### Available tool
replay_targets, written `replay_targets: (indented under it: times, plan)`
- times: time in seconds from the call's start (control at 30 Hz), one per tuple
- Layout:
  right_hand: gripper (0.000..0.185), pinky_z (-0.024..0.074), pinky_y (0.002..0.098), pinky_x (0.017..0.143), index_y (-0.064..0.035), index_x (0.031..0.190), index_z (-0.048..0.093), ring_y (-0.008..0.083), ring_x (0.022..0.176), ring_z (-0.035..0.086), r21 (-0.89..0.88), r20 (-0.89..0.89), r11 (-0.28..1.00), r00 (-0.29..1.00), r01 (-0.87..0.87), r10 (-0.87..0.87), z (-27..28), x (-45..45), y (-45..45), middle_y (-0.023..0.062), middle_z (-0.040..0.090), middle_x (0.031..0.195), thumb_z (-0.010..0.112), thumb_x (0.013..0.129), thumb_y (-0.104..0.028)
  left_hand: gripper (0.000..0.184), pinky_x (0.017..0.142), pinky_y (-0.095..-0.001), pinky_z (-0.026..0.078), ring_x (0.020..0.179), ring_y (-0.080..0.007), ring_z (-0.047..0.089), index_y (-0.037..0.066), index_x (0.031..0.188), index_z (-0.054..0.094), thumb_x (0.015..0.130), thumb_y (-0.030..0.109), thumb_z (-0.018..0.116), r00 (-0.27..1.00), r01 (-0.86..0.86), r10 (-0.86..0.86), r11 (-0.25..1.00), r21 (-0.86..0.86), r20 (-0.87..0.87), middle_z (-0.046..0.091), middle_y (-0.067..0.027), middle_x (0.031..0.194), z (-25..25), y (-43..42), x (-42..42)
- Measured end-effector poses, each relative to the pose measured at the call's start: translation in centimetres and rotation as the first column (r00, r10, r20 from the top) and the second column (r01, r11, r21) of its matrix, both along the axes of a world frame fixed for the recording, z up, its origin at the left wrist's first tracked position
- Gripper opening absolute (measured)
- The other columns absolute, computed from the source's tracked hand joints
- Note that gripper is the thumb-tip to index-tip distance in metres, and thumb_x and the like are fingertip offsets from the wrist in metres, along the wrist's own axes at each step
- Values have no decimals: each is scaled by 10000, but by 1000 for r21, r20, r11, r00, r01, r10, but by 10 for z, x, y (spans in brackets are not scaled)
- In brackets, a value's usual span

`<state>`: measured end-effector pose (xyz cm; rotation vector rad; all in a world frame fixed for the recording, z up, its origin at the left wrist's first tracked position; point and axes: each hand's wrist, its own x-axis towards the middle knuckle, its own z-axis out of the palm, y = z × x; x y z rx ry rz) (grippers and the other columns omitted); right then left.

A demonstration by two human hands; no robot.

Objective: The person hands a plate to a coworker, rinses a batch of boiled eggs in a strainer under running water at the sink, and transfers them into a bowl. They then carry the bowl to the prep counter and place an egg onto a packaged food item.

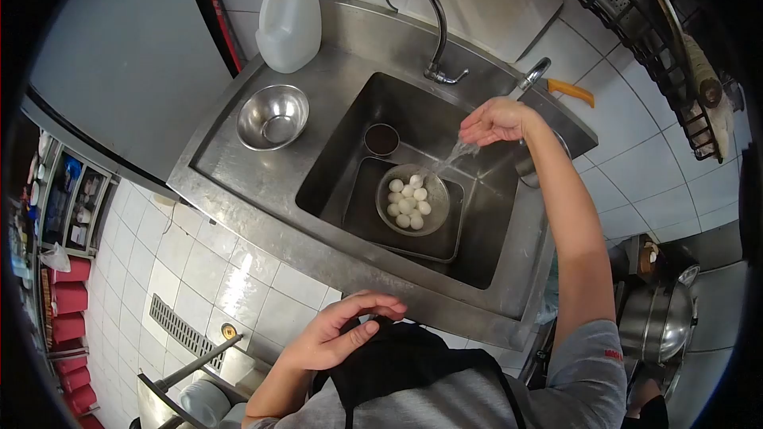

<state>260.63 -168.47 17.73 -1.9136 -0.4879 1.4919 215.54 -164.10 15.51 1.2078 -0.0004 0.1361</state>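
Observation:
My right hand is stretched out under the spout of the right-hand tap, palm turned up and fingers extended. Running water spills off the fingers toward a round metal bowl in the sink. Several white, rounded, egg-like things lie in that bowl, which sits in a rectangular tray. In front of the black apron, my left hand hovers with bent fingers and the thumb apart, holding nothing visible.
A steel bowl and a plastic jug stand on the left drainboard. A small round container is in the sink. A tall curved tap rises behind it. An orange-handled tool and a black rack are at right.

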Motion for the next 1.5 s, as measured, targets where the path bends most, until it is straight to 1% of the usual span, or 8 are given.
replay_targets:
  times: [0.43,0.63,0.73,0.83,0.93,1.13,1.33,1.5]
  plan:
    - [337,561,313,655,136,1101,479,278,881,634,-63,-79,997,996,-49,44,7,-13,-2,238,586,1037,423,770,100,250,907,-314,406,1040,-206,536,2,1150,485,908,40,436,974,-202,197,979,-37,-108,563,-99,1095,-29,30,21]
    - [379,563,296,630,143,1113,473,268,846,645,-81,16,996,999,-38,39,3,-14,-4,242,582,1040,419,739,116,231,897,-301,407,1014,-187,554,22,1136,495,915,67,447,951,-274,257,958,-83,-172,569,-72,1089,-30,42,19]
    - [364,521,340,737,103,1128,492,290,974,602,-91,20,993,997,-75,77,2,-11,-4,225,557,1119,391,780,70,236,884,-325,437,993,-227,572,1,1119,499,892,39,448,935,-311,287,946,-93,-207,581,-111,1069,-32,42,19]
    - [364,507,348,771,100,1132,491,283,968,604,-146,87,989,996,-3,16,1,-13,1,220,558,1119,397,782,65,238,885,-327,437,989,-227,574,3,1120,498,891,49,456,935,-310,282,944,-109,-216,580,-111,1072,-35,43,17]
    - [344,496,354,794,93,1125,499,278,971,602,-124,71,985,989,-121,130,-1,-12,1,213,563,1115,398,802,32,240,883,-327,437,984,-227,576,5,1120,498,888,48,457,932,-309,276,944,-115,-234,581,-110,1069,-38,44,16]
    - [292,507,329,750,52,1086,534,258,944,611,-38,226,988,965,147,-135,-11,-6,5,175,596,1059,423,825,-19,246,875,-327,443,991,-227,573,8,1122,498,884,52,460,927,-312,270,940,-137,-259,576,-103,1066,-40,46,23]
    - [195,516,286,629,18,929,584,192,746,630,211,104,958,970,193,-218,-16,-9,2,105,629,830,508,851,-144,282,845,-323,458,987,-203,576,21,1142,504,864,57,476,929,-301,197,895,-331,-312,581,-90,1059,-74,61,131]
    - [323,298,242,335,-75,664,495,109,363,386,500,-31,791,920,352,-390,-38,-24,4,5,447,502,570,854,-325,226,742,-351,462,821,-187,565,39,1068,538,866,92,452,940,-292,103,735,-611,-325,585,-72,889,-120,39,301]
